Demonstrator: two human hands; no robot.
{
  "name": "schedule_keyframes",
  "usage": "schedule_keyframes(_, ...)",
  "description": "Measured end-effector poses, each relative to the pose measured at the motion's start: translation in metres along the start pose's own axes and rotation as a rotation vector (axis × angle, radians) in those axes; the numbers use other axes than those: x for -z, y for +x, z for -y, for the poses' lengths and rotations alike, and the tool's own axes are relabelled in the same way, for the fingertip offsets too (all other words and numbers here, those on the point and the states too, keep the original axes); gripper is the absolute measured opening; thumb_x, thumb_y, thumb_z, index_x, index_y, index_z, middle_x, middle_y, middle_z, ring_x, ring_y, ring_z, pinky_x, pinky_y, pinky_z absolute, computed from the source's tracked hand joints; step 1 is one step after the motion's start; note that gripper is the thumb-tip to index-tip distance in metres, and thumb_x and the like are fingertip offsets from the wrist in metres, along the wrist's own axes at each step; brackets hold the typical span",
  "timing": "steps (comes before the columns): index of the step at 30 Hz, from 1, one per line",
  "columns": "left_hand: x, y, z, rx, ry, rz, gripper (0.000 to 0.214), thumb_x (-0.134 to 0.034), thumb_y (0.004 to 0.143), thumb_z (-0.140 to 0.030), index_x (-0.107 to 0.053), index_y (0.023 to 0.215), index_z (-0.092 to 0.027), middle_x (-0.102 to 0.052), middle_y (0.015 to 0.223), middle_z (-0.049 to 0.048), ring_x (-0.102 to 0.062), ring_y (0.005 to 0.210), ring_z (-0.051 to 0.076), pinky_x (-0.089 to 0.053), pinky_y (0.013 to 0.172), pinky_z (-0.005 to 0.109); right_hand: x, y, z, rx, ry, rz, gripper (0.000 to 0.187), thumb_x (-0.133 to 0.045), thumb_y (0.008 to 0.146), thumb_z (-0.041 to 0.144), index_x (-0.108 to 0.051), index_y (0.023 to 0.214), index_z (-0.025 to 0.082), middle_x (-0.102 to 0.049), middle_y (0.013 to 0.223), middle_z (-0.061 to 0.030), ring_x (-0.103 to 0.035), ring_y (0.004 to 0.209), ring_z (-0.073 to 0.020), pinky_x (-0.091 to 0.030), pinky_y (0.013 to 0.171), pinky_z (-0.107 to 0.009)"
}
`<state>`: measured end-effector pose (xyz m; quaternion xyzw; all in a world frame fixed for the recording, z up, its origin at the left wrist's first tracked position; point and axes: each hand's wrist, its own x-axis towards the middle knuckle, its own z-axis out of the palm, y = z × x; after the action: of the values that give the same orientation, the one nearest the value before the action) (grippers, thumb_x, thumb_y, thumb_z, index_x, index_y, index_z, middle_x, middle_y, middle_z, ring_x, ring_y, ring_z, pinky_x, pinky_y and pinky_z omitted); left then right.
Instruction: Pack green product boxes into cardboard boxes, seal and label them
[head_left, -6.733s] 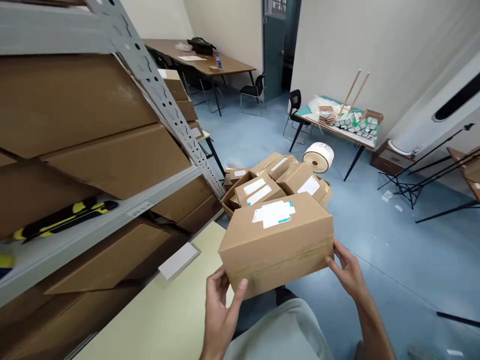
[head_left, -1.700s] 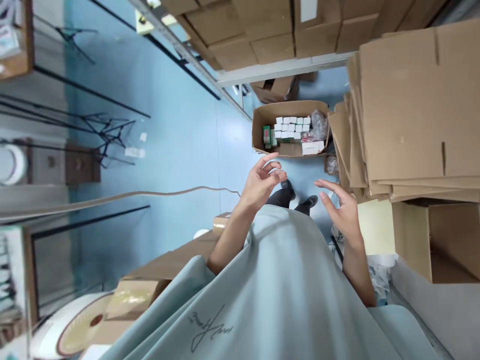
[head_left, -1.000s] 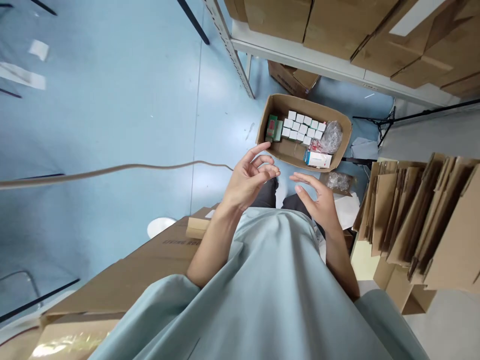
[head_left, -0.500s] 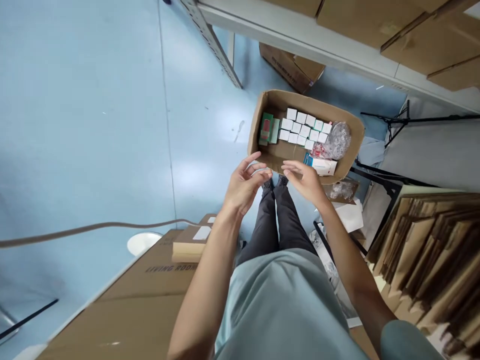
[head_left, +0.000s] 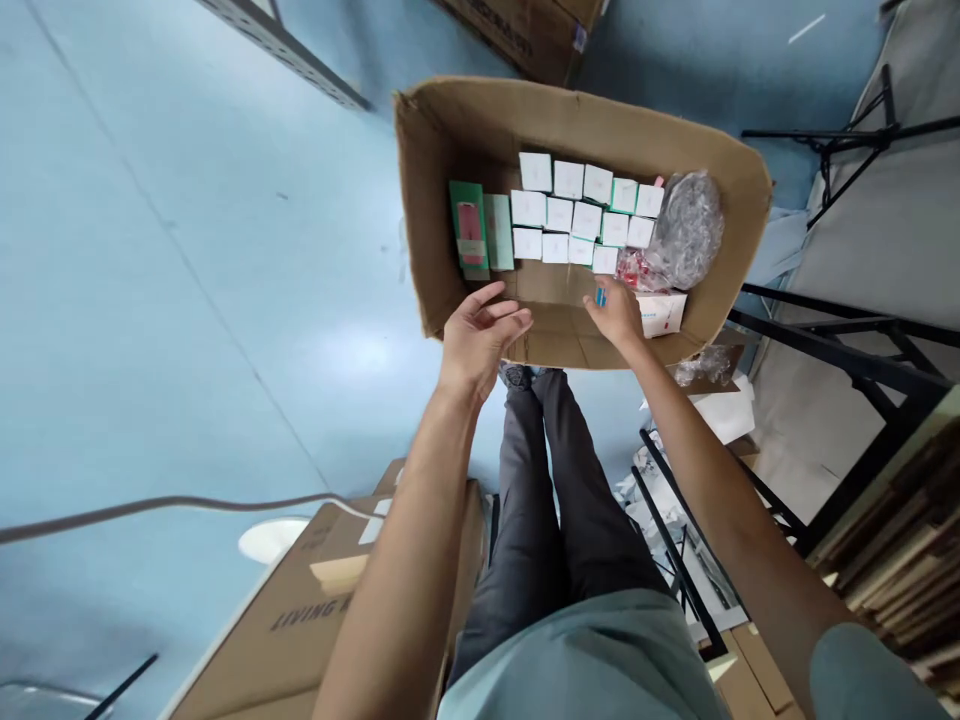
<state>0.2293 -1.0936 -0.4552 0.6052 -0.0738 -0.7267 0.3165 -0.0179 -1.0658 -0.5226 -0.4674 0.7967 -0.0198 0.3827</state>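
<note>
An open cardboard box [head_left: 592,115] with rounded walls stands on the floor before my feet. Small white-topped cartons [head_left: 559,213] stand in rows inside it. At their left are a green box [head_left: 470,245] with a pink panel and a pale green box [head_left: 498,232]. My left hand [head_left: 480,340] is over the near left rim, fingers apart and holding nothing visible. Over the near right part, my right hand [head_left: 616,310] reaches in, thumb and fingers apart, beside a white box [head_left: 664,312] with a blue end. A clear plastic bundle [head_left: 688,230] and a red packet [head_left: 636,268] lie behind that hand.
Another cardboard box [head_left: 517,35] sits beyond, near a metal shelf leg [head_left: 300,55]. Black metal frames [head_left: 862,340] stand at the right. A large carton [head_left: 262,640] is at lower left, with a cable [head_left: 187,503] above it. Stacked cardboard [head_left: 892,570] is at lower right.
The view has come lower and closer to the cardboard box. My right hand has moved away from my left hand and down toward the white box. My left hand stays near the rim.
</note>
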Motion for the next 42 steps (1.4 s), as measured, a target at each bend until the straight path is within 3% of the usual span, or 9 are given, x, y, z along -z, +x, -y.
schedule_keyframes(6, -0.025, 0.086, 0.051, 0.087, 0.054, -0.007, 0.063, -0.093, 0.06, -0.001, -0.072, 0.117, -0.017, -0.072, 0.096, 0.0007, -0.077, 0.091, 0.016, -0.065, 0.102, 0.04, -0.048, 0.068, -0.057, -0.149, -0.053, -0.166, 0.053, -0.079, 0.094, 0.026, -0.062, 0.143, 0.015, -0.061, 0.15, -0.0234, -0.06, 0.14, -0.0378, -0.053, 0.118, -0.055)
schedule_keyframes(10, -0.043, 0.122, 0.079, 0.107, 0.09, 0.008, 0.06, -0.09, 0.061, -0.001, -0.072, 0.116, -0.017, -0.073, 0.095, 0.0002, -0.075, 0.086, 0.014, -0.065, 0.096, 0.037, -0.087, 0.103, -0.079, -0.219, -0.015, -0.185, 0.061, -0.085, 0.092, 0.031, -0.056, 0.143, 0.017, -0.053, 0.154, -0.0263, -0.06, 0.139, -0.0423, -0.055, 0.113, -0.062)
schedule_keyframes(17, -0.053, 0.143, 0.117, 0.167, 0.135, -0.008, 0.061, -0.088, 0.06, -0.003, -0.071, 0.117, -0.016, -0.074, 0.097, 0.0017, -0.073, 0.081, 0.013, -0.061, 0.085, 0.032, -0.131, 0.135, -0.099, -0.335, -0.029, -0.173, 0.054, -0.076, 0.099, 0.032, -0.052, 0.145, 0.018, -0.048, 0.154, -0.0284, -0.056, 0.142, -0.0459, -0.055, 0.109, -0.07)
schedule_keyframes(24, -0.04, 0.141, 0.135, 0.176, 0.2, -0.038, 0.059, -0.088, 0.057, -0.01, -0.073, 0.114, -0.017, -0.076, 0.094, 0.0007, -0.07, 0.077, 0.011, -0.059, 0.077, 0.028, -0.138, 0.147, -0.109, -0.326, 0.044, -0.259, 0.045, -0.075, 0.098, 0.025, -0.057, 0.138, 0.02, -0.049, 0.147, -0.0226, -0.064, 0.132, -0.0401, -0.059, 0.105, -0.06)
schedule_keyframes(28, -0.037, 0.133, 0.139, 0.176, 0.217, -0.058, 0.057, -0.087, 0.057, -0.012, -0.073, 0.112, -0.017, -0.076, 0.092, 0.0005, -0.069, 0.078, 0.011, -0.057, 0.075, 0.025, -0.13, 0.13, -0.103, -0.334, 0.032, -0.29, 0.039, -0.072, 0.098, 0.019, -0.059, 0.135, 0.018, -0.047, 0.151, -0.023, -0.067, 0.127, -0.0351, -0.058, 0.106, -0.053)
schedule_keyframes(33, -0.041, 0.112, 0.14, 0.174, 0.238, -0.059, 0.057, -0.086, 0.057, -0.013, -0.072, 0.112, -0.018, -0.075, 0.094, 0.0013, -0.068, 0.08, 0.012, -0.057, 0.079, 0.027, -0.105, 0.087, -0.094, -0.309, 0.011, -0.317, 0.029, -0.071, 0.097, 0.019, -0.062, 0.124, 0.018, -0.059, 0.14, -0.019, -0.063, 0.13, -0.0315, -0.052, 0.114, -0.045)
schedule_keyframes(38, -0.055, 0.07, 0.13, 0.192, 0.267, -0.081, 0.056, -0.085, 0.055, -0.012, -0.07, 0.109, -0.018, -0.072, 0.093, 0.0011, -0.066, 0.08, 0.012, -0.055, 0.079, 0.029, -0.057, 0.021, -0.082, -0.313, 0.076, -0.387, 0.025, -0.073, 0.092, 0.02, -0.062, 0.114, 0.023, -0.066, 0.128, -0.0146, -0.065, 0.121, -0.0303, -0.053, 0.11, -0.042)
schedule_keyframes(42, -0.068, 0.025, 0.108, 0.183, 0.297, -0.087, 0.058, -0.086, 0.05, -0.013, -0.069, 0.106, -0.019, -0.07, 0.091, -0.0006, -0.066, 0.081, 0.012, -0.055, 0.081, 0.029, -0.017, -0.046, -0.065, -0.325, 0.185, -0.456, 0.026, -0.075, 0.086, 0.021, -0.058, 0.104, 0.025, -0.068, 0.121, -0.012, -0.066, 0.117, -0.0296, -0.055, 0.105, -0.04)
